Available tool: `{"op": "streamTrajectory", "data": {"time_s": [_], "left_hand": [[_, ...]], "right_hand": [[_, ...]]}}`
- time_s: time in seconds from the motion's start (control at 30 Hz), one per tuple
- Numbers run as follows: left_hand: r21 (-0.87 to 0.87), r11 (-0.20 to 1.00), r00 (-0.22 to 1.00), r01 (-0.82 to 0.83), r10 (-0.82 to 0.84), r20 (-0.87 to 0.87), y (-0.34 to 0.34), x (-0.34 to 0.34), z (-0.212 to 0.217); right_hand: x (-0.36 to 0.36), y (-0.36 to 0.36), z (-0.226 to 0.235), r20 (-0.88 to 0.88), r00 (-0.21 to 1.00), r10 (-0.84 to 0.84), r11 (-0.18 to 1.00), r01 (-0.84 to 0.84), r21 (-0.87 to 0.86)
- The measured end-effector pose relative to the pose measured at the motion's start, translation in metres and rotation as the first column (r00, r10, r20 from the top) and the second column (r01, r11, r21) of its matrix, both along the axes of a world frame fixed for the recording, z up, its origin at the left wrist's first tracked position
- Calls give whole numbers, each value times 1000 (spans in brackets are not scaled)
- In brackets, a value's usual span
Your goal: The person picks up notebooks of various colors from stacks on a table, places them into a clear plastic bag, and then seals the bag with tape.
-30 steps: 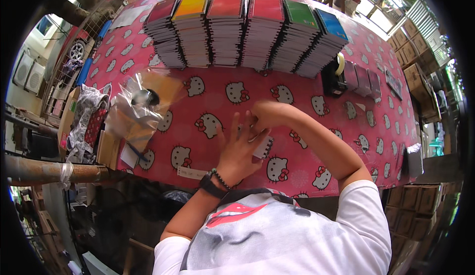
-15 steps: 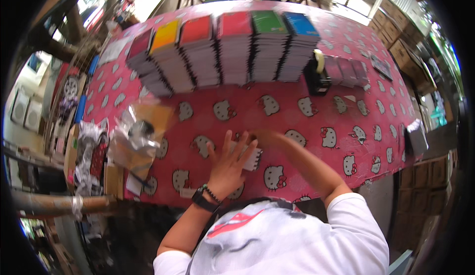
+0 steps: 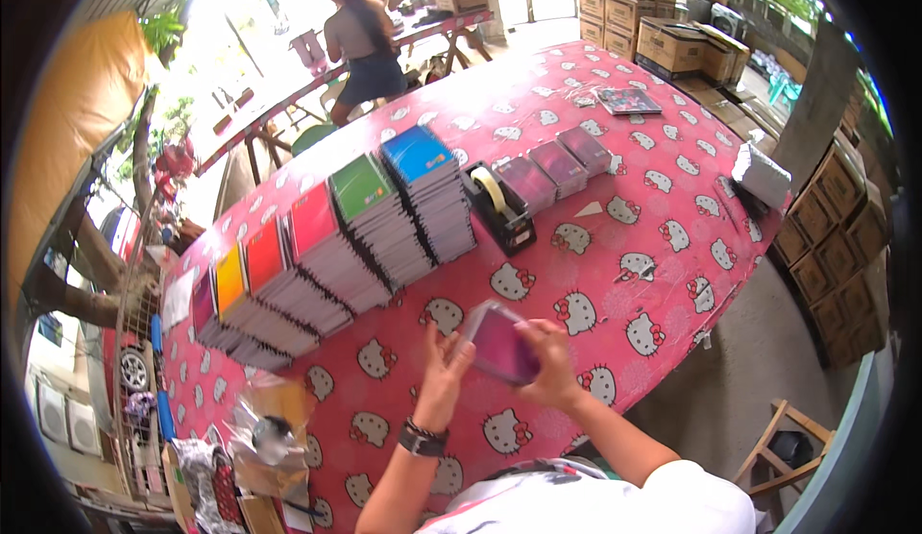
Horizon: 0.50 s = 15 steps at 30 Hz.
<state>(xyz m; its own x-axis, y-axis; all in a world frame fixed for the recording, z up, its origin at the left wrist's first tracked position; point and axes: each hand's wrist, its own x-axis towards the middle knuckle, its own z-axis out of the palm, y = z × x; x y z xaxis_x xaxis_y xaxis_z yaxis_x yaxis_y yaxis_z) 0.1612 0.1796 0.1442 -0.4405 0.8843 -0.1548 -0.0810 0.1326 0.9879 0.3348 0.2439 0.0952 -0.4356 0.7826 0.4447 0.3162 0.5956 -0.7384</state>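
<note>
A small purple notebook [image 3: 504, 344], blurred and shiny at its edges, is held up over the pink patterned table cover. My right hand [image 3: 549, 366] grips its right side, thumb on top. Against its left edge is my left hand [image 3: 446, 376], fingers stretched and apart, seemingly just touching it. Beyond my hands stand tall stacks of spiral notebooks, among them a blue-topped stack [image 3: 423, 183], a green-topped one [image 3: 370, 207] and a yellow-topped one [image 3: 245, 294]. A black tape dispenser [image 3: 499, 217] sits beside the blue stack, next to low stacks of small purple notebooks [image 3: 557, 171].
At the near left lie clear plastic and brown paper [image 3: 274, 428]. A silver-white bundle [image 3: 762, 177] rests on the table's right edge, and a flat packet [image 3: 629, 102] lies farther back. Cardboard boxes [image 3: 826, 255] are piled at right. Another person [image 3: 365, 44] is at a far table.
The view has swung to the right. My left hand was spread over a small spiral pad low on the table; now both hands are at a raised purple notebook.
</note>
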Motion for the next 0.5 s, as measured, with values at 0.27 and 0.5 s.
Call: {"op": "streamTrajectory", "data": {"time_s": [0.27, 0.5], "left_hand": [[-274, 960, 998, 51, -59, -20, -42, -21, -23], [-304, 941, 983, -147, 173, 59, -69, -20, -48]], "right_hand": [[60, 252, 11, -173, 789, -589, 762, 614, 207], [58, 419, 27, 496, 616, -612, 752, 647, 125]]}}
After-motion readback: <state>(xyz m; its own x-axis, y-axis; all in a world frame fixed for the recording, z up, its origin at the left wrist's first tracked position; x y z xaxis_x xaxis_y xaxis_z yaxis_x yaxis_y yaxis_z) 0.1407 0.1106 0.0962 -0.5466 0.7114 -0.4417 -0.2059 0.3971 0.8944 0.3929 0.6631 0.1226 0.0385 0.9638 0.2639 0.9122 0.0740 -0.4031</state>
